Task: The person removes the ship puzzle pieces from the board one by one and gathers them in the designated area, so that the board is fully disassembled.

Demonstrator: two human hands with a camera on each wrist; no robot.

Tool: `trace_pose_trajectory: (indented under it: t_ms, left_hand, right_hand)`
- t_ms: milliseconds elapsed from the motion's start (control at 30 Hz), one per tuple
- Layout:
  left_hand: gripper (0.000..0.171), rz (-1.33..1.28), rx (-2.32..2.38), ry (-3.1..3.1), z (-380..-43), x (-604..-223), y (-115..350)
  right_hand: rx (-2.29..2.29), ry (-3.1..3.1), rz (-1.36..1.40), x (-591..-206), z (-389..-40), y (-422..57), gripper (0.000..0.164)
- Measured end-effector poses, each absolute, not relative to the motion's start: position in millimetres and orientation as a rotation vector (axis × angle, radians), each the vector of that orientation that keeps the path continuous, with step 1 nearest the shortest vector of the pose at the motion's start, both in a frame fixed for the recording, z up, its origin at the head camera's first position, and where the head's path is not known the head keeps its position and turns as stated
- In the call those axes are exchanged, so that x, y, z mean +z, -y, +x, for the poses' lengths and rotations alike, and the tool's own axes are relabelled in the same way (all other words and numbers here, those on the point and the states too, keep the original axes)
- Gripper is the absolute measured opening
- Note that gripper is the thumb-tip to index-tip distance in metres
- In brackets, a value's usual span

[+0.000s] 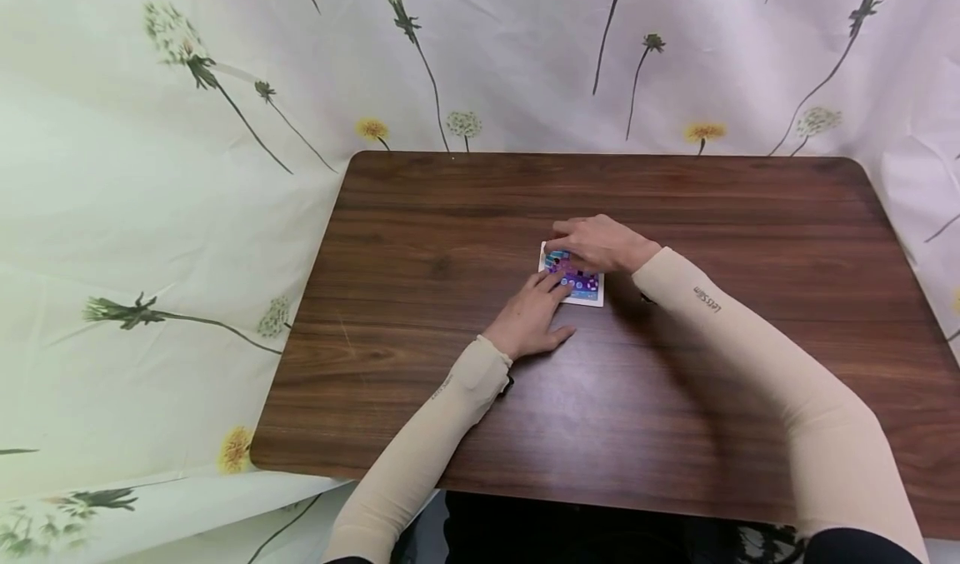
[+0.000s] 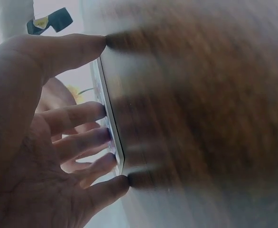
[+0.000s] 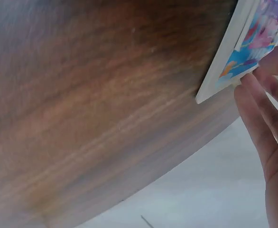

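Note:
A small flat picture board (image 1: 588, 301) with a white border and a bright blue, purple and pink picture lies on the brown table. My left hand (image 1: 531, 318) rests its outstretched fingertips on the board's near left side, with the thumb spread apart over the table. The left wrist view shows those fingers (image 2: 79, 114) reaching the board's thin edge (image 2: 111, 121). From the far side, my right hand (image 1: 600, 243) bends over the board and covers part of the picture. In the right wrist view its thumb and fingers (image 3: 257, 111) come together, pinching at the board's edge (image 3: 210, 92).
The wood-grain table (image 1: 420, 214) has rounded corners. A white curtain (image 1: 525, 64) printed with dandelions hangs behind it and along the left side. Pale sleeves (image 1: 757, 356) cover both forearms, and the right one crosses over the table's right part.

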State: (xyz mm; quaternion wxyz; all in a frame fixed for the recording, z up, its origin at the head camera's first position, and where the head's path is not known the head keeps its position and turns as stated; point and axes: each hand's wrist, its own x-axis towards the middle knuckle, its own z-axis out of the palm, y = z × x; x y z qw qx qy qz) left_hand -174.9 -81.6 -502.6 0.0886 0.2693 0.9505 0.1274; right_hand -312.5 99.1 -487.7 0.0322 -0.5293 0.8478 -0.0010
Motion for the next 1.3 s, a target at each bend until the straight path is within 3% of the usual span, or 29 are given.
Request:
trace_pose_trajectory:
  t_ms: [533, 967, 1300]
  left_hand:
    - [0.075, 0.776, 0.328, -2.815, -177, -498, 78]
    - [0.075, 0.777, 0.263, -2.819, -174, -502, 77]
    - [0.076, 0.800, 0.267, -2.838, -174, -500, 79]
  right_hand:
    - [0.185, -2.552, -1.627, -486, -316, -90, 0.046]
    - [0.164, -2.548, -1.677, -496, -318, -79, 0.043]
    - [-0.154, -2.621, -1.559, -492, -320, -97, 0.038]
